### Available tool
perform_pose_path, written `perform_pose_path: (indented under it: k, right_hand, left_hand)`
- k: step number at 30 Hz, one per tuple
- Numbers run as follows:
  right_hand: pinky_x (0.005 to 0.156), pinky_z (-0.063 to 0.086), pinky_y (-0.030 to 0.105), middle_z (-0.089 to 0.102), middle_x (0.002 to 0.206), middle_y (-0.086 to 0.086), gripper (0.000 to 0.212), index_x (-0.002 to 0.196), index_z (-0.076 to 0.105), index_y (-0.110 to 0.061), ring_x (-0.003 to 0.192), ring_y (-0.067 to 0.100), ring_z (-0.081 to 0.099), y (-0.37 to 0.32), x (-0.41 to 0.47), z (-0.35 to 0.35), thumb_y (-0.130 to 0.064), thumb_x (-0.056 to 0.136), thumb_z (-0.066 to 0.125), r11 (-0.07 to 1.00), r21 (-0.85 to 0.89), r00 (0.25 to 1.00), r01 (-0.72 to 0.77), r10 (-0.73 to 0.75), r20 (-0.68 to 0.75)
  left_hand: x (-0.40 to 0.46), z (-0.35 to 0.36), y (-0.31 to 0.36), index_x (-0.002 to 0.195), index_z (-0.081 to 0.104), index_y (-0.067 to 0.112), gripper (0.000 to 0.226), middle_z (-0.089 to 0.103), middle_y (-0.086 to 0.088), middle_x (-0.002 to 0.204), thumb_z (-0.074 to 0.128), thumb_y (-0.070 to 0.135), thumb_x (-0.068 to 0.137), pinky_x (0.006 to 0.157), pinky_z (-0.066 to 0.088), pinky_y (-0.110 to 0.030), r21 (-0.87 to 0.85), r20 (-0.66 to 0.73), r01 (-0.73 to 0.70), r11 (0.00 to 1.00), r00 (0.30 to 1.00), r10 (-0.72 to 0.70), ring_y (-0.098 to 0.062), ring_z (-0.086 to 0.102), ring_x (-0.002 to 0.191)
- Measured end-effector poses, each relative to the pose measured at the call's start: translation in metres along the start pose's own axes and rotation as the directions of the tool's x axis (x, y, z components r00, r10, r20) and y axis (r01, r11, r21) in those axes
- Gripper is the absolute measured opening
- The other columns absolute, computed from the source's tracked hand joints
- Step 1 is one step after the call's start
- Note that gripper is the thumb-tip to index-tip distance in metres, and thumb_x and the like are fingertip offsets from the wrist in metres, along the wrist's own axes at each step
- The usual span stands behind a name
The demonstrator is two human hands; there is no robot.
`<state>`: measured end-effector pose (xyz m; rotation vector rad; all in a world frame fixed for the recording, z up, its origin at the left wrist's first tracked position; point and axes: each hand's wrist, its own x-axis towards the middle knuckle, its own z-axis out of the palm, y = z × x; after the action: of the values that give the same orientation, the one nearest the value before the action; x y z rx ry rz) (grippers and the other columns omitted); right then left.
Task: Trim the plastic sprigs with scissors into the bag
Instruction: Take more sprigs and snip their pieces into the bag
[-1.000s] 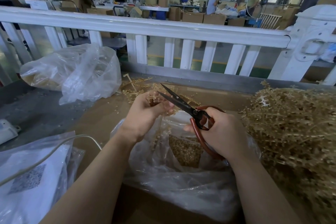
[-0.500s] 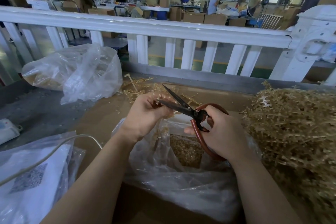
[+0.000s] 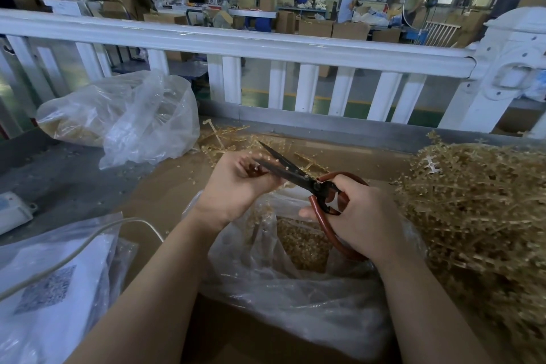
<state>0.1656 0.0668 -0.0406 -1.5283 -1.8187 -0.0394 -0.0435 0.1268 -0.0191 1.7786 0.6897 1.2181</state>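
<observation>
The left hand [image 3: 236,186] curls round a small tan plastic sprig [image 3: 256,169], most of which is hidden inside the fist, so its length and direction cannot be made out. The right hand [image 3: 362,220] grips the one pair of scissors [image 3: 298,176] by its red-brown loop handles; the lower loop is partly covered by the palm. The dark blades stand slightly apart, and the long axis runs from the handles up and leftward, tips pointing away from the person at the left hand's fingers. Both hands hover close together over the open mouth of a clear plastic bag [image 3: 280,289], which lies on the brown cardboard-covered worktop [image 3: 165,186] and holds a layer of small tan cuttings [image 3: 301,241]. A large tangled heap of untrimmed sprigs [image 3: 478,204] fills the right side, cut off by the frame edge. A few loose sprigs [image 3: 224,139] lie beyond the hands. Three clear bags show in all: a second, crumpled one [image 3: 133,118] at far left, a third with printed paper [image 3: 53,284] at near left. A white railing [image 3: 266,47] backs the worktop.
</observation>
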Motion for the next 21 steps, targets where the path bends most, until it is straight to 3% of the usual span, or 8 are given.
perform_pose_path:
  k: [4,9,13,17,21]
  right_hand:
    - [0.056,0.034,0.004,0.048,0.067,-0.032,0.061,0.095,0.071,-0.029,0.063,-0.012,0.05,-0.0006,0.0006,-0.0005,-0.082,0.069,0.055,1.0,-0.005,1.0,-0.013,0.013,0.005]
    - [0.058,0.042,0.009,0.059,0.071,-0.022,0.064,0.091,0.071,-0.024,0.065,-0.005,0.056,0.0011,0.002,0.0015,-0.083,0.069,0.055,1.0,0.0,1.0,-0.015,0.015,0.019]
    - [0.058,0.048,0.012,0.064,0.075,-0.018,0.068,0.091,0.071,-0.025,0.067,0.0,0.06,0.003,0.0005,0.0016,-0.086,0.068,0.051,0.999,-0.016,0.999,-0.031,0.031,0.015]
    - [0.057,0.039,0.006,0.062,0.075,-0.021,0.066,0.091,0.07,-0.028,0.068,-0.008,0.056,0.0012,0.0004,0.0013,-0.087,0.067,0.05,0.999,-0.012,0.999,-0.041,0.041,0.003]
    - [0.054,0.039,0.004,0.064,0.076,-0.02,0.066,0.09,0.07,-0.028,0.067,-0.007,0.057,0.0013,0.0003,0.0016,-0.087,0.068,0.049,0.999,-0.01,0.999,-0.04,0.04,-0.006]
  left_hand:
    - [0.0004,-0.0003,0.0002,0.078,0.077,0.028,0.021,0.071,0.005,0.074,0.072,0.008,0.077,0.069,0.049,-0.022,-0.035,0.005,0.026,0.999,1.0,-0.026,-0.01,0.063,0.072]
    - [0.0024,0.0,-0.0037,0.083,0.069,0.011,0.019,0.066,-0.006,0.078,0.064,-0.007,0.086,0.074,0.049,-0.027,-0.08,0.063,0.075,0.994,0.996,-0.071,-0.02,0.06,0.076]
    - [0.0019,0.0002,-0.0035,0.097,0.064,0.006,0.018,0.068,0.0,0.085,0.056,-0.009,0.09,0.074,0.047,-0.018,-0.092,0.074,0.089,0.992,0.994,-0.082,-0.012,0.063,0.082]
    - [0.0007,-0.0009,-0.0025,0.097,0.066,0.003,0.012,0.071,0.001,0.086,0.06,-0.005,0.09,0.076,0.048,-0.017,-0.084,0.069,0.06,0.995,0.996,-0.054,-0.01,0.065,0.083]
    - [-0.0003,-0.0003,-0.002,0.1,0.066,-0.004,0.012,0.071,-0.016,0.094,0.061,-0.005,0.09,0.08,0.052,-0.023,-0.088,0.019,0.062,0.994,0.998,-0.06,-0.017,0.065,0.087]
